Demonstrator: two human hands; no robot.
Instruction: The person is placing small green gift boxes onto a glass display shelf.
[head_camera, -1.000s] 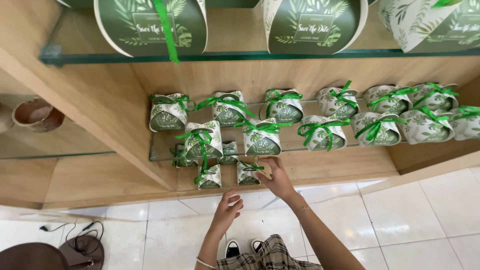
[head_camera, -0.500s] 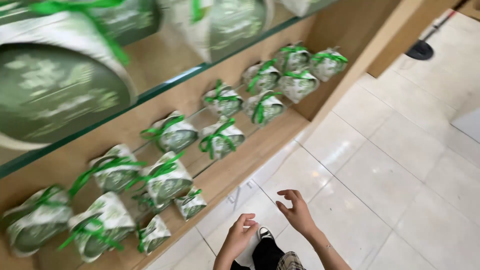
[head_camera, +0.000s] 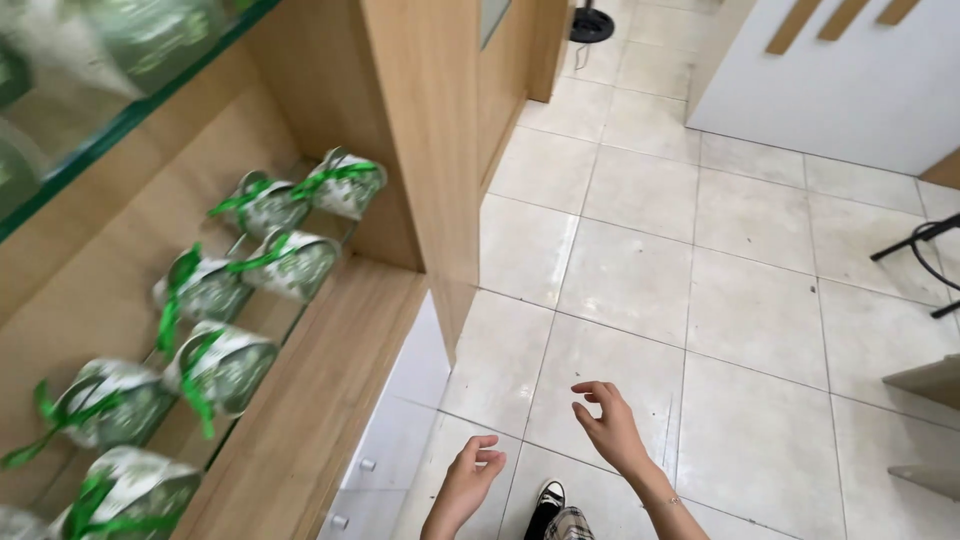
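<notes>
— Head view first: what are the hands doing at the bottom of the frame?

— Both are hanging empty over the pale floor tiles (head_camera: 640, 270). The left hand (head_camera: 470, 485) is curling its fingers loosely inward, gripping nothing. The right hand (head_camera: 608, 425) is holding its fingers apart and bent, thumb out, also gripping nothing.

— And the green-ribboned gift tins (head_camera: 225, 365)?

— They are sitting in rows on the wooden shelf (head_camera: 320, 400) along the left side of the frame (somewhat blurred), well apart from both hands. The nearest tin is lying left of the left hand. A checkered shoe (head_camera: 550, 497) is showing between the wrists.
</notes>
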